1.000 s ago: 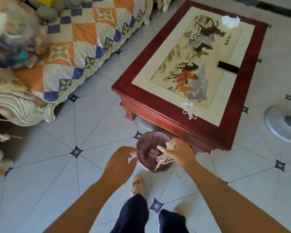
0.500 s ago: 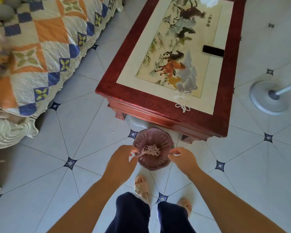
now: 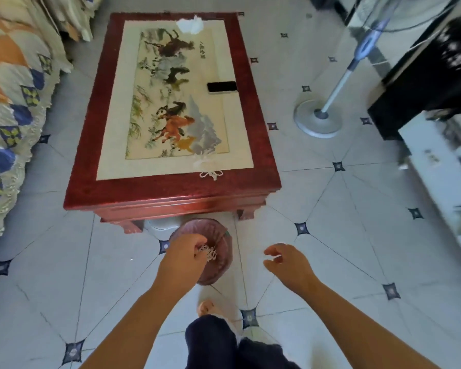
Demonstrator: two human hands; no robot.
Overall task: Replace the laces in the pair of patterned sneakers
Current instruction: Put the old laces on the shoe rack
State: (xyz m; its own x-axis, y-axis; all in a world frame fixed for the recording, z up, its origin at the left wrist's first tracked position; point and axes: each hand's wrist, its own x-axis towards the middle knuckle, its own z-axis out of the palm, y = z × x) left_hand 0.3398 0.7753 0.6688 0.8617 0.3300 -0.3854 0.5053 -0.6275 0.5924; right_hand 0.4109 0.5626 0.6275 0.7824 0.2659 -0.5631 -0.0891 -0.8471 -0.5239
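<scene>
the tangled white lace (image 3: 210,253) is now pinched by the left hand (image 3: 181,259) alone, just over the purple basket (image 3: 200,227) on the floor before the red table (image 3: 171,194). half a second ago both hands pinched it; the right hand (image 3: 290,267) has let go and moved aside, fingers loosely curled, holding nothing. i judge this is the old lace, ready to be dropped. a second lace bundle (image 3: 210,170) waits on the table's near edge. the sneakers are not in view.
</scene>
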